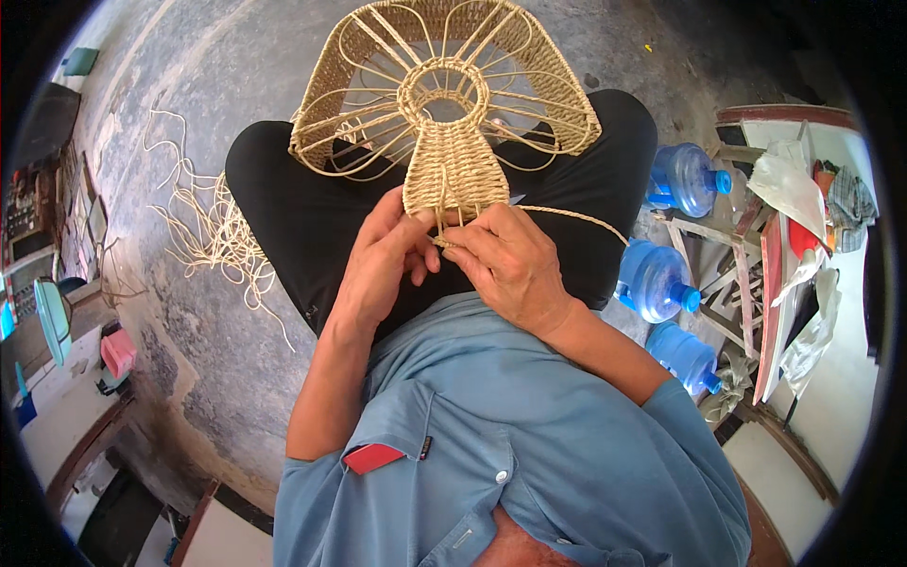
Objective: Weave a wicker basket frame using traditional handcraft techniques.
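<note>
A straw-coloured woven piece (458, 175) lies across my lap, with a fan-shaped frame of cord-wrapped spokes around a ring and a woven rim at its far side. Its narrow, tightly woven end points toward me. My left hand (389, 246) is bent around the left corner of that end, fingers curled at the loose cord there. From the right, my right hand (508, 257) pinches the cord at the same edge between thumb and fingers. A length of twisted straw cord (576, 215) runs from beneath my right hand over my right thigh.
Loose cord (222, 231) lies tangled on the concrete floor (179, 312) to my left. Several blue water jugs (652, 281) stand on my right, beside a wooden rack (732, 260) with plastic bags. A teal-framed object (52, 321) and a pink container (118, 353) are at far left.
</note>
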Demonstrator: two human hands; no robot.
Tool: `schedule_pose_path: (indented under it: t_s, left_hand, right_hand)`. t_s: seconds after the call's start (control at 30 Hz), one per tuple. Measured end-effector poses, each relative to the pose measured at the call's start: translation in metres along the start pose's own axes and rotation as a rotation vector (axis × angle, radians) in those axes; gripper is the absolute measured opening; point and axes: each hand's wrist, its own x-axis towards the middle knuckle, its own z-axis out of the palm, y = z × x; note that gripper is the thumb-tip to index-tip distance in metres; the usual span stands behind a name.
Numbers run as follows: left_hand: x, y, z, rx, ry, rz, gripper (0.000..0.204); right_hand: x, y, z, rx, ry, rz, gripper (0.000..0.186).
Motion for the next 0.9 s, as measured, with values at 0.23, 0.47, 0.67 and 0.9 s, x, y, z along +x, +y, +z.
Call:
schedule_pose_path:
  t_s: [0.23,0.47,0.67,0.9]
  left_hand:
    - [-0.002,-0.008,0.005,-0.007,0.005,0.03,0.034]
    - [-0.01,-0.013,0.011,0.039,0.223,0.094,0.034]
    - [0.004,-0.009,0.009,-0.497,0.055,-0.178,0.036]
    - [-0.019,-0.008,0.02,0.505,0.372,0.261,0.041]
  right_hand:
    - [-0.003,-0.001,0.004,-0.005,0.004,0.043,0.024]
    - [-0.003,-0.001,0.004,-0.005,0.036,0.021,0.022]
    - [-0.003,-0.003,0.003,-0.012,0.05,0.017,0.021]
    - [-0.003,0.001,0.009,0.001,0.066,0.029,0.02]
